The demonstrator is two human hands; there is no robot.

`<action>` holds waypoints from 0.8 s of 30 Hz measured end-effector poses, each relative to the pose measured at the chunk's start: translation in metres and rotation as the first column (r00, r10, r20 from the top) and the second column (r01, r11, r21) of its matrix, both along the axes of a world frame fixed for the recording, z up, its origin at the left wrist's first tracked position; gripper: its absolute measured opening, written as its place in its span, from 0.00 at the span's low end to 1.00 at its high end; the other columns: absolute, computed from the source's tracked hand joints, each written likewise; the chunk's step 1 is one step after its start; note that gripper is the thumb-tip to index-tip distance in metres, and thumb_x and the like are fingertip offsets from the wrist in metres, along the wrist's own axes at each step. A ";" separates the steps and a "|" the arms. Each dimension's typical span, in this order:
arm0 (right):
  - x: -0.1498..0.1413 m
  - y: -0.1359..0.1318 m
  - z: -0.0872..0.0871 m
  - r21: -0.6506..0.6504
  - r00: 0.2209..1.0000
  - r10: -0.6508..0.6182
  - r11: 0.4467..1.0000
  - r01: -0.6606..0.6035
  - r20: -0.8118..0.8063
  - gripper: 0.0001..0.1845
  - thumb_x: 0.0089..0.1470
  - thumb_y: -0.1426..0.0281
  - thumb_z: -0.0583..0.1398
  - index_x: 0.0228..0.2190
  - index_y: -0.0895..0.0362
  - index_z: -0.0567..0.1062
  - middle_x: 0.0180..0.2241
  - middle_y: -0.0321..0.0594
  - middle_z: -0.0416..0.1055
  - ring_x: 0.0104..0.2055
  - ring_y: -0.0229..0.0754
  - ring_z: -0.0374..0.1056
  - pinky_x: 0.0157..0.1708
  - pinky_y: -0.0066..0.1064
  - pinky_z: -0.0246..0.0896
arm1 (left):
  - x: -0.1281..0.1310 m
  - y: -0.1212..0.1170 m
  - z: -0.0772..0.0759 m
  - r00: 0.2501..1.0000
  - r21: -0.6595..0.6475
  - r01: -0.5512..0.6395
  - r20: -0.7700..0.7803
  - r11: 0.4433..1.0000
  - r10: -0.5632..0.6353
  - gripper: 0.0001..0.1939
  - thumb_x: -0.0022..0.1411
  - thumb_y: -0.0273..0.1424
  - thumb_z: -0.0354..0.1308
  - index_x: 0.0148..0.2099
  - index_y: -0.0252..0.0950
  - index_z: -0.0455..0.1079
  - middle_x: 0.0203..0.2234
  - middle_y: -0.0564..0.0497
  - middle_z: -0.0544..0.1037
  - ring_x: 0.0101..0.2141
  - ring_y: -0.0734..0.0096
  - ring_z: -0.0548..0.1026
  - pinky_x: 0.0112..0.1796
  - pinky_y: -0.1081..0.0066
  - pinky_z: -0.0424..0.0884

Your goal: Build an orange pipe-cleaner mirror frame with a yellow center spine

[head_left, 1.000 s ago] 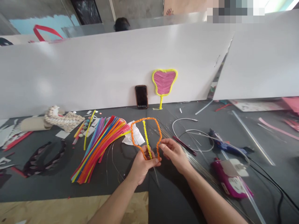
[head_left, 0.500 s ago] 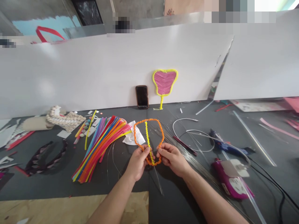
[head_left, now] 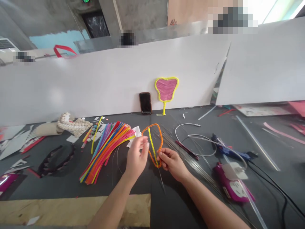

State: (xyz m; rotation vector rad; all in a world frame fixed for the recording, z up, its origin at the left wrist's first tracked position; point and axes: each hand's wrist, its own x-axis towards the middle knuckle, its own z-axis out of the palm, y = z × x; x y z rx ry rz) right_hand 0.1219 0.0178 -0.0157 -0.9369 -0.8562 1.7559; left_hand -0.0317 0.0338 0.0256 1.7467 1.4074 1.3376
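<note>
My right hand point(head_left: 171, 162) pinches the lower right side of an orange twisted pipe-cleaner loop point(head_left: 161, 136). Inside the loop a yellow pipe-cleaner strip point(head_left: 151, 139) runs from the top to the bottom, and thin wires point(head_left: 162, 181) stick out below it. My left hand point(head_left: 137, 154) is raised at the loop's left side, thumb and fingers apart, and it covers part of that edge. Behind, a pink fan-shaped piece with a yellow rim point(head_left: 166, 90) stands upright against the white board, beside a phone point(head_left: 145, 103).
A bundle of coloured pipe cleaners point(head_left: 108, 152) lies to the left, near a dark braided headband point(head_left: 56, 162). On the right are loose metal wires point(head_left: 190, 159), a blue glue gun point(head_left: 228, 148) and a magenta power strip point(head_left: 234, 187). A white board point(head_left: 107, 79) borders the table's back.
My left hand has let go of the loop's lower left side and moved up and left. The loop now looks narrower, turned in my right hand. The camera view has shifted slightly.
</note>
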 end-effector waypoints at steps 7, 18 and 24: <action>0.002 0.001 -0.001 0.002 0.993 0.061 0.998 -0.061 -0.097 0.17 0.45 0.58 0.65 0.29 0.59 0.71 0.22 0.33 0.69 0.15 0.26 0.49 0.14 0.22 0.38 | 0.021 0.035 0.014 0.932 -0.444 0.338 0.037 0.830 -0.360 0.13 0.58 0.36 0.55 0.44 0.37 0.73 0.36 0.46 0.80 0.37 0.61 0.77 0.38 0.65 0.72; 0.002 -0.002 0.000 -0.046 0.963 0.141 0.987 -0.156 -0.229 0.15 0.45 0.62 0.66 0.24 0.60 0.70 0.22 0.34 0.67 0.16 0.26 0.48 0.16 0.24 0.33 | 0.028 0.034 0.028 0.901 -0.395 0.323 -0.149 0.860 -0.407 0.11 0.45 0.22 0.58 0.31 0.41 0.74 0.20 0.55 0.74 0.24 0.69 0.70 0.26 0.73 0.60; 0.004 0.000 0.000 -0.034 0.957 0.127 0.989 -0.141 -0.262 0.14 0.46 0.62 0.66 0.25 0.59 0.69 0.22 0.33 0.66 0.17 0.26 0.47 0.17 0.24 0.34 | 0.033 0.032 0.035 0.860 -0.360 0.338 -0.258 0.870 -0.441 0.10 0.49 0.22 0.56 0.32 0.42 0.74 0.19 0.55 0.72 0.24 0.67 0.68 0.29 0.72 0.58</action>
